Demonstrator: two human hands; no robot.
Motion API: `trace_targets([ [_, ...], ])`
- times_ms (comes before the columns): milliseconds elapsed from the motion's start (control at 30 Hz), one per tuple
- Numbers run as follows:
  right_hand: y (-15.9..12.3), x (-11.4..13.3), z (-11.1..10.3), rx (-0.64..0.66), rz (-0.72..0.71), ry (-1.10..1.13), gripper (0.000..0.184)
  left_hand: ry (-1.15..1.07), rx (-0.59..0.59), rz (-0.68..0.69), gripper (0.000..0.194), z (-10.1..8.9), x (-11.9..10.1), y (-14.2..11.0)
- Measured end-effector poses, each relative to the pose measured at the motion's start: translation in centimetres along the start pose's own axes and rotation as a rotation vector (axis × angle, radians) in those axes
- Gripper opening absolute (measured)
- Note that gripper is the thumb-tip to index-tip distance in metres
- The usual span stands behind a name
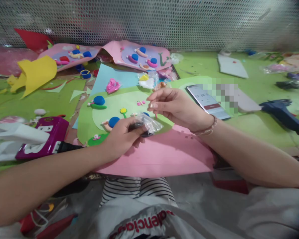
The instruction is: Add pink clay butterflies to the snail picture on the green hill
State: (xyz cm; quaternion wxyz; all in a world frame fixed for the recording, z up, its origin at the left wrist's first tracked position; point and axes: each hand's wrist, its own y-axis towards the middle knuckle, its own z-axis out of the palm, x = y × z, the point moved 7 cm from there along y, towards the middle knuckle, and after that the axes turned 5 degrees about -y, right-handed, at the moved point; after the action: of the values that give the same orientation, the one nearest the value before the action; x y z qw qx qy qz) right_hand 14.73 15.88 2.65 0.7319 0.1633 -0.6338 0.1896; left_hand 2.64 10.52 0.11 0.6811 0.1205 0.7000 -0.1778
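My left hand (122, 136) is closed around a small clear plastic bag (154, 125) with something black inside, perhaps modelling clay. Just above and to the right, my right hand (173, 106) holds thumb and forefinger in a pinch; whatever is between the fingertips is too small to make out. Beneath both hands lies a green and pink foam sheet (149, 159). It carries snail figures with blue shells (99, 100), a yellow flower (124, 111) and a small pink butterfly shape (141, 103). My left hand partly covers one snail.
At the right are a phone (206, 99) and a dark blue glue gun (285, 113). A purple power strip (47, 136) stands at left. Behind lie decorated pink sheets (109, 54), a curled yellow sheet (40, 73), a pink clay packet (112, 86) and a perforated metal panel (149, 23).
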Motion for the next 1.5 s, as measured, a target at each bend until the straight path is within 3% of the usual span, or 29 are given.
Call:
trace_targets([
  [200, 0.0, -0.3, -0.3, -0.052, 0.073, 0.036, 0.018, -0.016, 0.001, -0.004, 0.023, -0.1, 0.3, 0.0],
  [433, -0.1, -0.2, 0.3, 0.018, 0.051, 0.013, 0.019, -0.002, -0.011, -0.009, 0.023, -0.1, 0.1, 0.0],
  [800, 0.0, -0.3, -0.4, -0.058, 0.086, 0.077, 0.014, -0.027, -0.005, -0.019, 0.024, -0.1, 0.3, -0.2],
  [1500, 0.2, -0.3, -0.8, -0.038, 0.069, 0.070, 0.021, 0.008, -0.009, -0.044, 0.030, -0.1, 0.3, 0.0],
])
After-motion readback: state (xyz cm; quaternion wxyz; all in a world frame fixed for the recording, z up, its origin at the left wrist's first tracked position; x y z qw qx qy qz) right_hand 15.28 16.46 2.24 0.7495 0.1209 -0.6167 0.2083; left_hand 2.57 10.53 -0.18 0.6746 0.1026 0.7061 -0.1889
